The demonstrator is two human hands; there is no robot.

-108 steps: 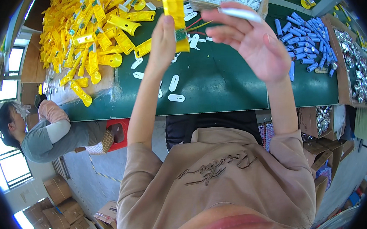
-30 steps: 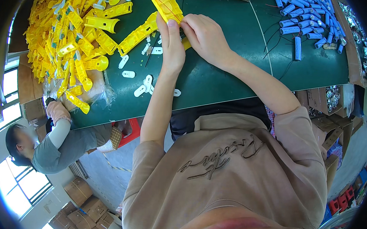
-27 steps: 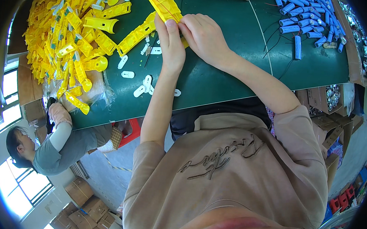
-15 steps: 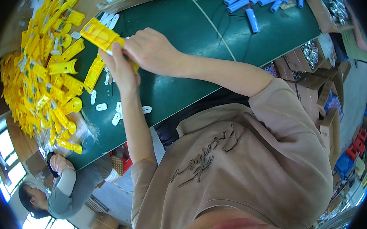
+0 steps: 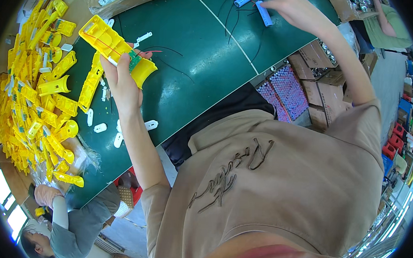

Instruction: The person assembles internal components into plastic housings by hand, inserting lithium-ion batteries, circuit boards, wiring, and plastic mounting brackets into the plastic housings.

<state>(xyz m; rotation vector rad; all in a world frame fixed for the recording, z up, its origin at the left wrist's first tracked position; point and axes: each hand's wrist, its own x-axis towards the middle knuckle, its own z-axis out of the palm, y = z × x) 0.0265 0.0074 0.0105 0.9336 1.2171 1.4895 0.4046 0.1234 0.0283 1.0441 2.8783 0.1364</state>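
Casing (image 5: 110, 42), 1, yellow, gripped in left hand (image 5: 126, 84), right hand (image 5: 296, 11) at 1 blue cylinder (image 5: 265, 16), hold unclear

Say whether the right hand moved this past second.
Yes: the right hand went rightward across the white table line, from the yellow casing to a blue battery.

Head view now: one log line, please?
left hand: holds yellow plastic casing with green circuit board | right hand: at blue cylindrical battery, contact unclear
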